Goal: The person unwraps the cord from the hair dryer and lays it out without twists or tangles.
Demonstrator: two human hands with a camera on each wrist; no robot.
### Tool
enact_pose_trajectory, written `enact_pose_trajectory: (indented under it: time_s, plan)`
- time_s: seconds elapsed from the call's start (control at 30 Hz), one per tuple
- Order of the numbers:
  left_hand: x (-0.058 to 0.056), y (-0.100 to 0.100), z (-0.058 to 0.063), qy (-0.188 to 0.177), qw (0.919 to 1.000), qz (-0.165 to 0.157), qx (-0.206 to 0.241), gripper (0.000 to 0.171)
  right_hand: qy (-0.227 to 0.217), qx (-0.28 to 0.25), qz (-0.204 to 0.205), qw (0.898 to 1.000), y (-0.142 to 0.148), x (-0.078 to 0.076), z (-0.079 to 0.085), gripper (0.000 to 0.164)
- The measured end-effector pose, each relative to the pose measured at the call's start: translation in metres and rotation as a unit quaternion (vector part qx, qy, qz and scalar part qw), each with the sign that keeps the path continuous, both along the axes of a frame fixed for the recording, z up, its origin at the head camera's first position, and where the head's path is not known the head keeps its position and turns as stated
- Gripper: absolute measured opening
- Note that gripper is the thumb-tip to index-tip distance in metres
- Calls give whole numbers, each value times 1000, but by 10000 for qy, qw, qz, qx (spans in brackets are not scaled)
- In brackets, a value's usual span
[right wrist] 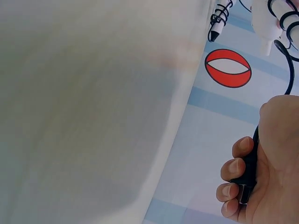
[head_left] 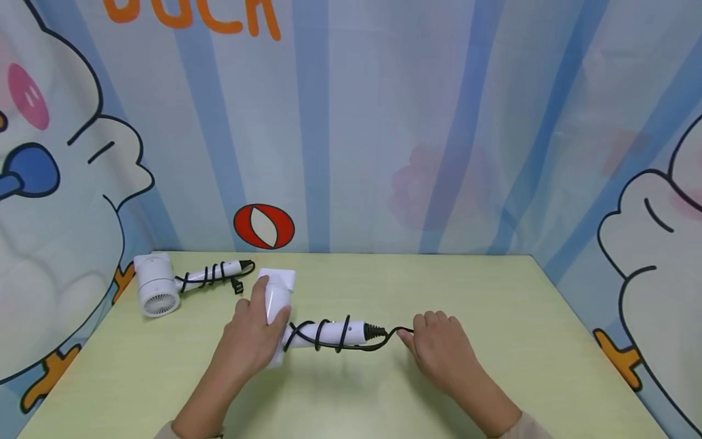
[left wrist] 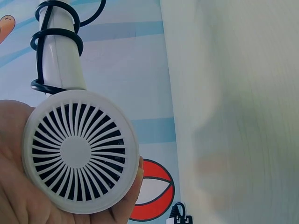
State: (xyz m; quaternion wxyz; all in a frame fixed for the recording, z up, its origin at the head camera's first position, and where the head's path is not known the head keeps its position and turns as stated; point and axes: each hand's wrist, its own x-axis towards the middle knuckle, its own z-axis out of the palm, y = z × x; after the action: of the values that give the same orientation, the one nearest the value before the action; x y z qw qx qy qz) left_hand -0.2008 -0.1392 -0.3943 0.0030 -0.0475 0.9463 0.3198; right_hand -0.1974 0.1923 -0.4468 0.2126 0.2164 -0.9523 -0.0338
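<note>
A white hair dryer (head_left: 329, 333) is held above the table, its handle pointing right with a black cord (head_left: 378, 346) coiled loosely round it. My left hand (head_left: 249, 338) grips the barrel, fingers round the far side and thumb near the handle. In the left wrist view the round slotted air grille (left wrist: 75, 151) faces the camera, with the palm behind it. My right hand (head_left: 441, 350) holds the free end of the cord, right of the handle. In the right wrist view its fingers curl round the black plug (right wrist: 250, 170), with the metal prongs showing below.
A second white hair dryer (head_left: 156, 286) lies at the table's back left, its cord wound round the handle and its plug (head_left: 237, 285) beside it. The pale yellow table (head_left: 493, 292) ends at a striped, cartoon-printed curtain (head_left: 373, 122) behind and at both sides.
</note>
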Motion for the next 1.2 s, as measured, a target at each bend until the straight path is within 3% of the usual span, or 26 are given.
enact_pose_trajectory:
  time_s: [0.33, 0.7, 1.2]
  plan:
    - [3, 0, -2, 36, 10000, -47, -10, 77, -1, 54, -27, 10000, 3, -10, 7, 50]
    - [4, 3, -2, -6, 9999, -120, 75, 78, 152, 186, -89, 9997, 7, -20, 28, 50]
    - [5, 1, -6, -53, 10000, -74, -27, 78, 296, 35, -32, 9996, 10, -27, 35, 51]
